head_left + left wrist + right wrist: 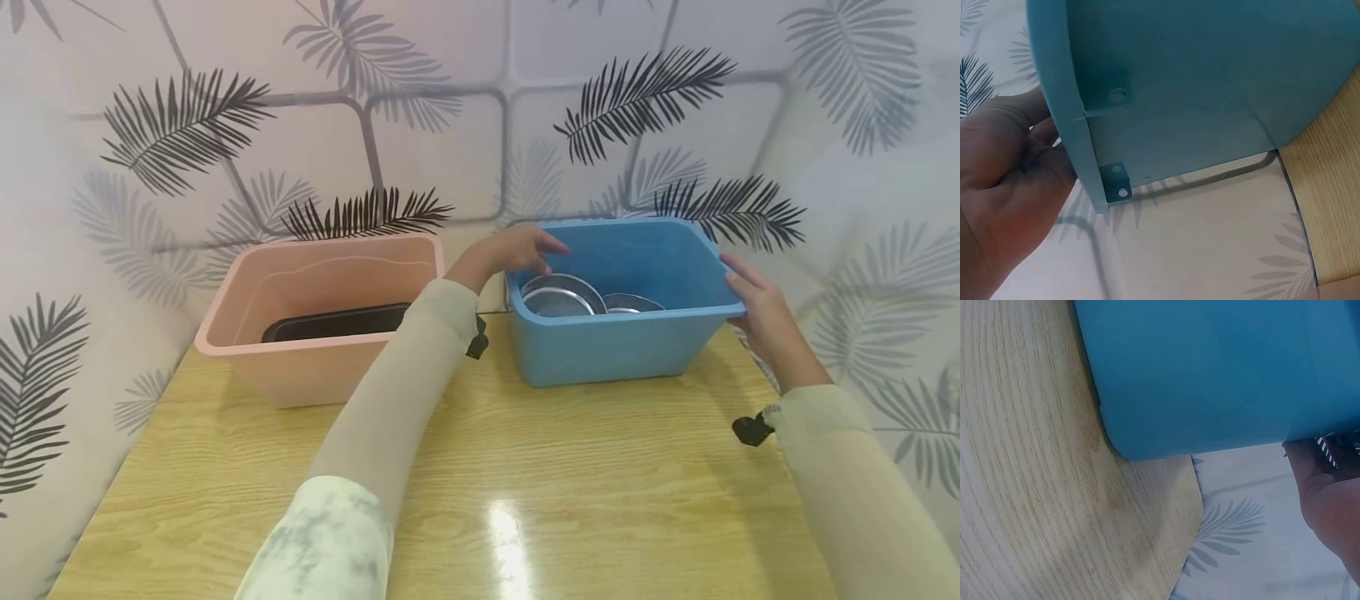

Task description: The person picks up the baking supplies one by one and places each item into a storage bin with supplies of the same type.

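A blue plastic bin (600,346) stands on the wooden table, with round silver metal pans (558,298) inside it. My left hand (517,250) reaches over the bin's left rim, its fingers spread above the pans and holding nothing I can see. The left wrist view shows this hand (1007,181) beside the rim, its fingertips hidden behind it. On the other side, my right hand (761,312) grips the bin's right rim with the thumb on top. Beneath the rim, part of the right hand (1329,500) shows in the right wrist view; its fingertips are hard to see.
To the left stands a pink plastic bin (315,367) with a black tray-like thing (337,323) inside; my left forearm crosses in front of its right end. A wall covering with leaf patterns (465,150) rises behind both bins. The wooden table (600,483) stretches toward me.
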`<state>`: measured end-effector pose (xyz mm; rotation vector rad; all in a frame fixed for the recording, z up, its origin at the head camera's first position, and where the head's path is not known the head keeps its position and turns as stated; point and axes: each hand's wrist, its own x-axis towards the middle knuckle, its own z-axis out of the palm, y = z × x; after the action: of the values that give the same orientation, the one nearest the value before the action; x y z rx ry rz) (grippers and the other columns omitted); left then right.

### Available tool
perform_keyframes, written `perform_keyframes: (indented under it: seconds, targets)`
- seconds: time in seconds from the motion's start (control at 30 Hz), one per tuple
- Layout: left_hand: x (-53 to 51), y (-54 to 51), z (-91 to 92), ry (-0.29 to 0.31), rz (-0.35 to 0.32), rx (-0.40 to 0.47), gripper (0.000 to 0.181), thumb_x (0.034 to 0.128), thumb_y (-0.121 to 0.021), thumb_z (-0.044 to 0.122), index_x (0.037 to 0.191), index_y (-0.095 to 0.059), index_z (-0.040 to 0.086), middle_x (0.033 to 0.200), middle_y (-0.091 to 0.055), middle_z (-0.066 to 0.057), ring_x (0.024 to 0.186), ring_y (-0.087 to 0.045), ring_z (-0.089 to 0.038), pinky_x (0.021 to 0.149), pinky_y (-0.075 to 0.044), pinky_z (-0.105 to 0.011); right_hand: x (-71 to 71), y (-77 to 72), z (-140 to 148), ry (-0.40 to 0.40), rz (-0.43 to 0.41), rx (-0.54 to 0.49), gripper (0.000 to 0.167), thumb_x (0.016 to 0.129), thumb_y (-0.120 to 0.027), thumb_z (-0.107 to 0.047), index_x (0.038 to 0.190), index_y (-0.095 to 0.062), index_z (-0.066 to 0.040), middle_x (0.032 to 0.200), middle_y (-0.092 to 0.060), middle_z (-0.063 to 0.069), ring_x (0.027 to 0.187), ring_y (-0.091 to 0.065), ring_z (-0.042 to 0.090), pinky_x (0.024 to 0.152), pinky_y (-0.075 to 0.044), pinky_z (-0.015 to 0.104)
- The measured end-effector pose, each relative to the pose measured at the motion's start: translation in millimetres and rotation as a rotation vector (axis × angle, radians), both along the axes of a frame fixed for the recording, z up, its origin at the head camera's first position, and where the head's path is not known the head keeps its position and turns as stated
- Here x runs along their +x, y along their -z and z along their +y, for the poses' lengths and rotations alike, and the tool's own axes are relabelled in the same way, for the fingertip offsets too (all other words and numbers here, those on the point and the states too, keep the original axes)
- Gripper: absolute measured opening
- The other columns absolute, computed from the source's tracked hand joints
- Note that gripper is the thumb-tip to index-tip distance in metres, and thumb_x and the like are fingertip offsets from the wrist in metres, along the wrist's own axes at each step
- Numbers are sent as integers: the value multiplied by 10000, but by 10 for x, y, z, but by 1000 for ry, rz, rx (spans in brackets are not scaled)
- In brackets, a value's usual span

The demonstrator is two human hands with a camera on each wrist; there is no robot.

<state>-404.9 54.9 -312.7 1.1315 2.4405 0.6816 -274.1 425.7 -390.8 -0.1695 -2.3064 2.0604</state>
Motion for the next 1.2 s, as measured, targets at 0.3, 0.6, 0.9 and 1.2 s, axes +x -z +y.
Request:
perform_keyframes:
  seconds: [0.3,0.6,0.9,1.2]
  targets:
    - [12,45,-85,-52,-151,243,481,982,-623,37,1453,-526,29,1477,-549,-149,1394,-485,-306,1118,-423,-331,-12,-1,24,50,2,44,619,1060,-449,-462,1616,-240,-287,1699,-133,80,1535,-156,390,1215,-214,520]
    - [102,70,-193,-36,-244,444,467,992,-617,62,1451,-532,59,1450,-572,-150,1343,-544,-240,1074,-464,-298,63,-93,106,244,44,258,672,1009,-467,-588,1582,-347,-258,1673,-243,-25,1540,-225,210,1245,-194,453]
    - [429,23,-477,-64,-160,560,508,1013,-621,153,1502,-486,127,1455,-576,-86,1346,-537,-188,1079,-457,-304,203,-366,-306,222,204,543,642,1048,-378,-548,1589,-336,-203,1689,-130,114,1546,-95,386,1191,-92,682]
    - [1047,145,-934,-254,-72,596,541,1018,-616,328,1521,-471,190,1499,-537,-32,1337,-532,-198,1090,-451,-409,432,-437,-952,59,442,724,593,1047,-488,-376,1531,-409,-41,1620,-246,209,1506,-121,441,1146,-90,720]
